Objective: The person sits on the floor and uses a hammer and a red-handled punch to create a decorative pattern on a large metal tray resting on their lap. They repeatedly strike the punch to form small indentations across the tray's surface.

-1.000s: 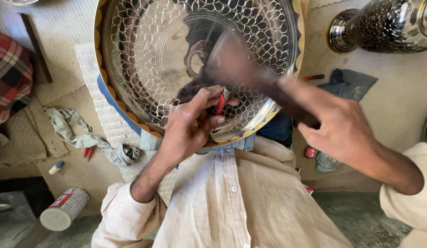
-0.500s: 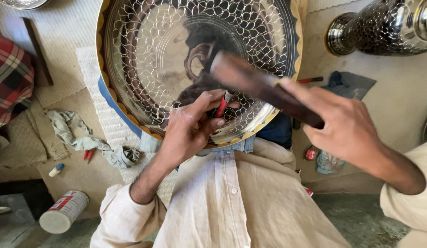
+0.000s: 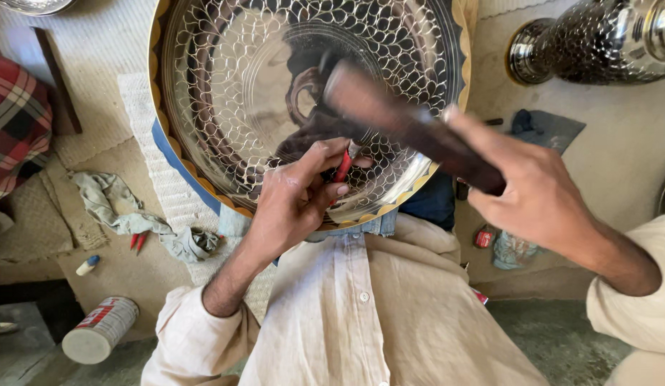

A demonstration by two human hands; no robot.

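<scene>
Head view: a large engraved metal tray with a scalloped gold rim rests tilted on the person's lap, its lower edge touching the cream shirt and its upper edge cut off by the top of the frame. The left hand is closed on a thin red-handled chisel, tip set against the tray's patterned face near the lower rim. The right hand is clamped on the dark wooden handle of a hammer, whose blurred head hangs just above the chisel over the tray's centre. Left of the tray lie a woven mat, a crumpled grey rag beside two small red pieces, and a white can on its side; open floor lies between them. To the right, a patterned metal vase lies well apart from the tray, with bare ground beneath the right forearm
</scene>
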